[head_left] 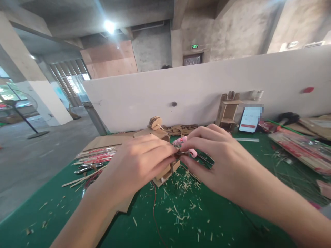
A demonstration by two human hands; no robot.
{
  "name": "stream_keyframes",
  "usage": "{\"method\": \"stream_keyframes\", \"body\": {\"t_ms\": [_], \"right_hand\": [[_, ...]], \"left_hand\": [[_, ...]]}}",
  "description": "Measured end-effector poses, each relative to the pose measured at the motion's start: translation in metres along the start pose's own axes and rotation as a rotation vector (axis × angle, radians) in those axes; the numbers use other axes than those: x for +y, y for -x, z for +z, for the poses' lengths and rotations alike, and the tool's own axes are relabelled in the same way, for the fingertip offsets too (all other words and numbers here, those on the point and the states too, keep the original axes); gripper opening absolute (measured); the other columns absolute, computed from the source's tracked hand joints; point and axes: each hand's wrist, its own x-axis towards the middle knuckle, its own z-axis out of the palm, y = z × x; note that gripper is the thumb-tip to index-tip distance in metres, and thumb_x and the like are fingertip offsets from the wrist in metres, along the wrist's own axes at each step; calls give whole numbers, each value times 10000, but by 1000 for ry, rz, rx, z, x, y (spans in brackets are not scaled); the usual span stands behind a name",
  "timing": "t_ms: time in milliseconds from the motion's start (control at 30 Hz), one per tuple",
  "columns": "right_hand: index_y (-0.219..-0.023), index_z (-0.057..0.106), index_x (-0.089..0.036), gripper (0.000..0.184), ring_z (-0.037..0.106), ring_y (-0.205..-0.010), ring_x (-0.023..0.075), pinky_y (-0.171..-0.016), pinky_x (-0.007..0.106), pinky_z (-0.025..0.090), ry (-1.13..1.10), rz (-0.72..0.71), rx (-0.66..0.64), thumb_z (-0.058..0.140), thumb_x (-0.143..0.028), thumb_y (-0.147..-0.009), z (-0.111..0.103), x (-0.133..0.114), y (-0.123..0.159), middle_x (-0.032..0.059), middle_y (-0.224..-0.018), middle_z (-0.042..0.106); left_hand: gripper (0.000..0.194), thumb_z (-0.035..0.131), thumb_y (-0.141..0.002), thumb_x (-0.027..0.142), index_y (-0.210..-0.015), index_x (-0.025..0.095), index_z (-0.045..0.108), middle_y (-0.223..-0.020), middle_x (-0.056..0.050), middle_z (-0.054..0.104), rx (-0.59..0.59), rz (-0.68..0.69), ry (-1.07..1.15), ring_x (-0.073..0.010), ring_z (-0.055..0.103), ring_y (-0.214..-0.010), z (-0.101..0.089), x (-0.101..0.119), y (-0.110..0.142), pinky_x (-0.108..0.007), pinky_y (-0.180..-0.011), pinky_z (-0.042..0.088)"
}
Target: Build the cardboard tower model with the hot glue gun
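Note:
My left hand (144, 160) and my right hand (216, 151) meet over the middle of the green table. Their fingertips pinch a small dark brown piece (179, 154) between them; its kind is mostly hidden by the fingers. Close behind the right fingers shows a pink tool (192, 153) with dark parts, partly covered, so I cannot tell whether it is touched. Beneath the hands stands a cardboard structure (162, 178) with box-like sides, half hidden by the left hand. A cardboard disc (155, 122) on a stick rises behind it.
Wood shavings (184, 184) and a thin red wire (154, 206) lie in front. Sticks in red-printed wrappers (99, 156) are at left. A small wooden stand (229, 110), a phone (249, 119) and wrapped packs (300, 146) are at right. A white partition (144, 96) borders the back.

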Motion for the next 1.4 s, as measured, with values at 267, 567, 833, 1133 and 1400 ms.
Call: {"method": "stream_keyframes", "body": {"t_ms": [267, 567, 833, 1133, 1400], "right_hand": [[-833, 673, -184, 144, 535, -823, 224, -731, 377, 413, 207, -51, -17, 535, -180, -873, 10, -1, 1, 68, -876, 653], [-750, 643, -204, 93, 571, -786, 200, -705, 354, 439, -66, 152, 21, 569, -178, -801, 4, 10, -4, 33, -814, 654], [-776, 655, -222, 135, 600, -739, 160, -583, 273, 468, -930, 666, 42, 599, -329, -836, 12, 38, -9, 20, -753, 624], [-773, 628, -199, 159, 599, -810, 176, -766, 399, 566, -1267, 737, 187, 663, -351, -806, 28, 42, -9, 30, -804, 574], [-752, 606, -186, 135, 560, -894, 163, -859, 421, 541, -1484, 752, 228, 638, -297, -823, 38, 43, -9, 31, -922, 571]], "left_hand": [[164, 528, -915, 181, -1025, 203, 647, -969, -64, 708, -31, 27, -70, -210, 651, -890, 3, 2, 1, -368, -769, 523], [470, 639, -844, 283, -1286, 271, 480, -1295, -89, 577, 206, -153, -34, -266, 504, -1234, 12, -17, 6, -476, -1027, 423], [923, 681, -784, 398, -1498, 306, 104, -1519, -211, 281, 12, -624, 273, -404, 489, -1247, 14, -60, 25, -463, -792, 560], [863, 700, -714, 534, -1438, 291, 297, -1326, -162, 520, 100, -589, 30, -363, 603, -1060, 17, -14, 7, -401, -718, 537], [875, 621, -654, 723, -1385, 296, 401, -1178, -128, 554, 88, -561, -214, -294, 619, -812, 20, 11, -3, -324, -545, 445]]}}
